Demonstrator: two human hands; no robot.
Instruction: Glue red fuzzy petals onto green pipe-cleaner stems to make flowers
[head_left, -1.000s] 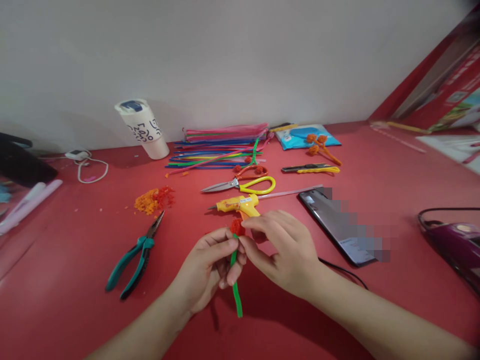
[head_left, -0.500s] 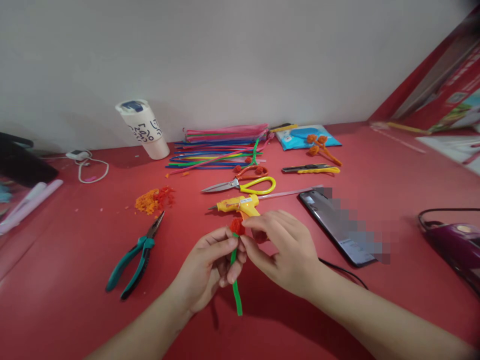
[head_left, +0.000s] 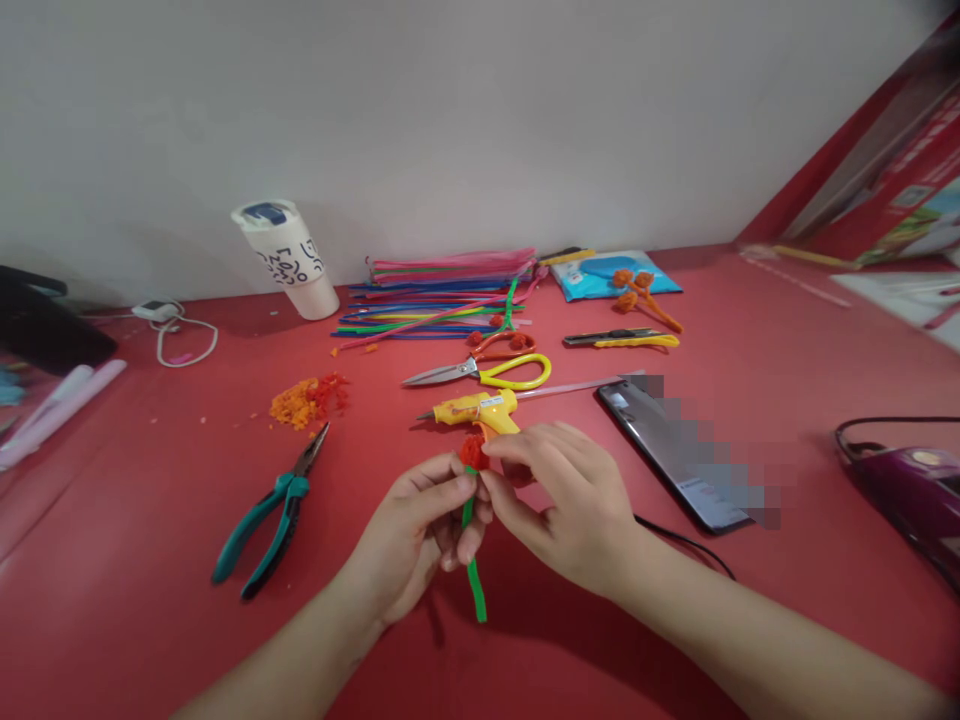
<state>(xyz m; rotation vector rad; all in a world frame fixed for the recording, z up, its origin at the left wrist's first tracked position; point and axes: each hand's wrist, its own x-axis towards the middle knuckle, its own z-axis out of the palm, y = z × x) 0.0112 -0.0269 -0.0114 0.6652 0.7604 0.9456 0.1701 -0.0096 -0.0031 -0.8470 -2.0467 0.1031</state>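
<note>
Lower free end of the green stem [head_left: 477, 590] sits slightly higher than in the earlier frame; both hands remain in practically the same position.

Head view: the workpiece, a red tuft [head_left: 472, 454] at the top of the green stem, is located between the two hands. Left hand [head_left: 416, 530] is closed around the stem, with the thumb just below the tuft. This grip probably steadies the stem while leaving the tuft exposed. Right hand [head_left: 574, 500] is narrowed, thumb and forefinger at the right side of the tuft; whether they pinch it cannot be told. Its approach from the side appears to avoid the left thumb.

Glue gun [head_left: 476, 407] lies just beyond the fingertips, nozzle pointing left; scissors [head_left: 517, 378] lie beyond it. Pliers [head_left: 289, 490] rest open to the left of the left hand, and a phone [head_left: 675, 460] lies to the right of the right hand. Such spacing presumably keeps tools reachable without crowding the grip.

Appearance: tuft is fuzzy, rounded and bright red. Stem is bright green, slender and slightly bent, its tail projecting below the left fingers.
</note>
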